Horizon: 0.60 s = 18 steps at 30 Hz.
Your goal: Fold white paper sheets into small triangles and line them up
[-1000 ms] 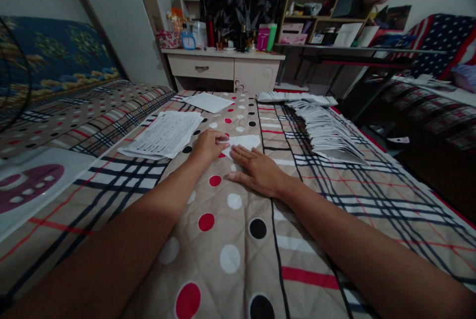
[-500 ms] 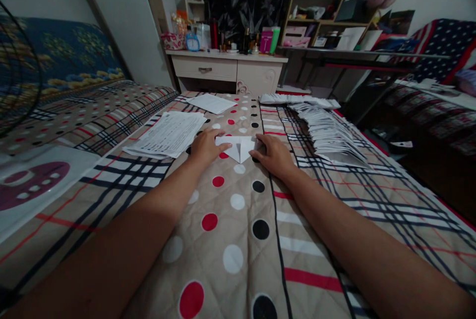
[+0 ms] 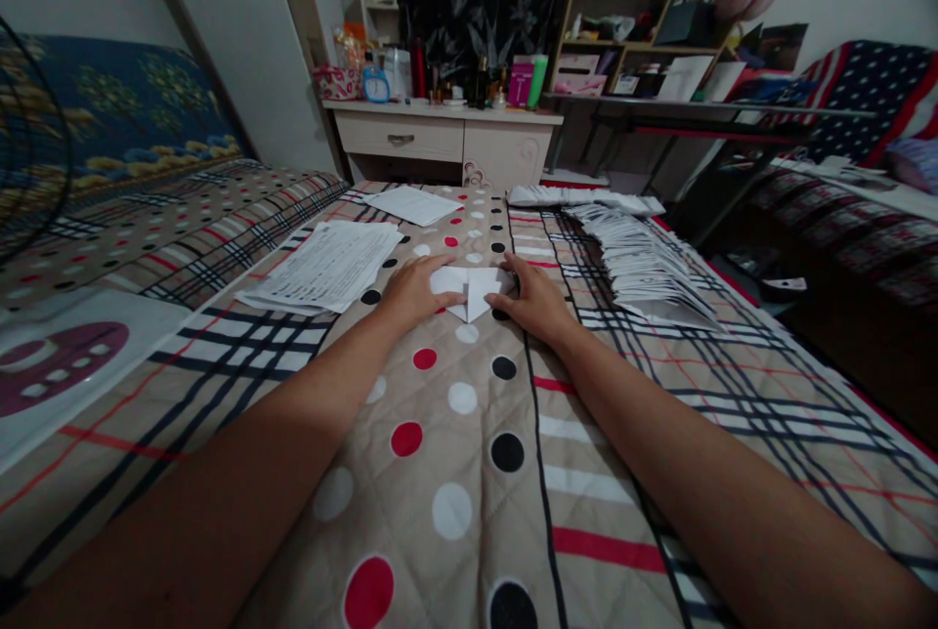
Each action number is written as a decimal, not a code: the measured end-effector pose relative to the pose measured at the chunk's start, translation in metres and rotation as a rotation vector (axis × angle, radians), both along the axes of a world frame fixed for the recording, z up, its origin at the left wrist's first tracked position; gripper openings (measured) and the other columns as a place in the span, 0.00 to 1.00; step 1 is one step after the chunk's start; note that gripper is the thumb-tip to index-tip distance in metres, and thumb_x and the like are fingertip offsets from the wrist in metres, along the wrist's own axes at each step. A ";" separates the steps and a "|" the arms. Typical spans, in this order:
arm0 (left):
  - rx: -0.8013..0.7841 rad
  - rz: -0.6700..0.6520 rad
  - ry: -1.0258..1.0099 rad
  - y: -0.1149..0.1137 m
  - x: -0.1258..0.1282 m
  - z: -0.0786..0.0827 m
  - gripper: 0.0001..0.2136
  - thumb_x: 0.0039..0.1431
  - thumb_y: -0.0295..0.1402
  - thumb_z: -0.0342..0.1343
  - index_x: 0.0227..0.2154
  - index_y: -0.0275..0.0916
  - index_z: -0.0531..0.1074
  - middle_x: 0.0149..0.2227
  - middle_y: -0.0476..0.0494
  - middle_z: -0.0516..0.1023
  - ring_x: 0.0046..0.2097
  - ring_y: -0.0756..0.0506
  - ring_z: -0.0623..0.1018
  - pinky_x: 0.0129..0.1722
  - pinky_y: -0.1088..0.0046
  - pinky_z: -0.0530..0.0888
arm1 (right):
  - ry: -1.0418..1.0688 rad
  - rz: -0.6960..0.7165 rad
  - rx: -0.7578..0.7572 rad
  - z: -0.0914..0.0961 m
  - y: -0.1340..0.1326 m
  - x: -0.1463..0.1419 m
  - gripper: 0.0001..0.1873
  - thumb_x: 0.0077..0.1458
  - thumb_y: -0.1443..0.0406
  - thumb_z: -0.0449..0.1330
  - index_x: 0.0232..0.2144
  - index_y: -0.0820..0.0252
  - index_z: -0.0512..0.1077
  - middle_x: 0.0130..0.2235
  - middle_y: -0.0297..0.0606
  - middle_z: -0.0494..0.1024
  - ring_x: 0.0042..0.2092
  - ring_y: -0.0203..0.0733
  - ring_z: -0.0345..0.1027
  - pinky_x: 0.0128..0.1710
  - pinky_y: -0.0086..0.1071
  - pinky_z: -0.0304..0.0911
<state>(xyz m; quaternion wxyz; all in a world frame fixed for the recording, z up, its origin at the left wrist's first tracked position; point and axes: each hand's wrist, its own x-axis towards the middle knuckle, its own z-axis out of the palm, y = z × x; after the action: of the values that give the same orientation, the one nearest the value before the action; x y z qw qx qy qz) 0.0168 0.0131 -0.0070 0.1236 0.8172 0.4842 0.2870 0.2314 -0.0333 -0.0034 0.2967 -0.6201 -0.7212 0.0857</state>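
Observation:
A small folded white paper [image 3: 476, 289] lies on the patterned bedspread [image 3: 454, 453], its lower edge coming to a point and a seam running down its middle. On its left side my left hand [image 3: 416, 293] grips it, thumb on top near the centre and fingers along the far edge. My right hand [image 3: 537, 299] pinches the right side, thumb over the front flap and index finger at the back corner. The fingers partly cover both ends of the paper.
Printed sheets [image 3: 326, 266] lie stacked at the left, with another white sheet [image 3: 411, 204] behind them. A row of folded papers [image 3: 652, 263] runs along the right. A plastic bag [image 3: 80, 356] rests far left. Beyond the bed stands a cluttered dresser [image 3: 440, 136].
My left hand has shifted inward, its thumb now farther over the paper near the middle seam. The right hand stays nearly where it was. The view has moved slightly.

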 end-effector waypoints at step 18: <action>0.252 -0.063 -0.024 -0.001 0.003 0.004 0.20 0.46 0.29 0.69 0.45 0.42 0.77 0.41 0.44 0.78 0.46 0.41 0.75 0.48 0.62 0.70 | 0.024 0.110 0.306 -0.006 0.016 0.000 0.17 0.43 0.69 0.70 0.39 0.58 0.77 0.52 0.45 0.74 0.54 0.52 0.66 0.53 0.45 0.62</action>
<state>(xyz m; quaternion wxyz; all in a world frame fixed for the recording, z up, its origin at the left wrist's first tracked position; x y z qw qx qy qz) 0.0194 0.0125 -0.0029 0.0349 0.8376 0.4169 0.3513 0.2319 -0.0173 -0.0095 0.3910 -0.5262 -0.7551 -0.0015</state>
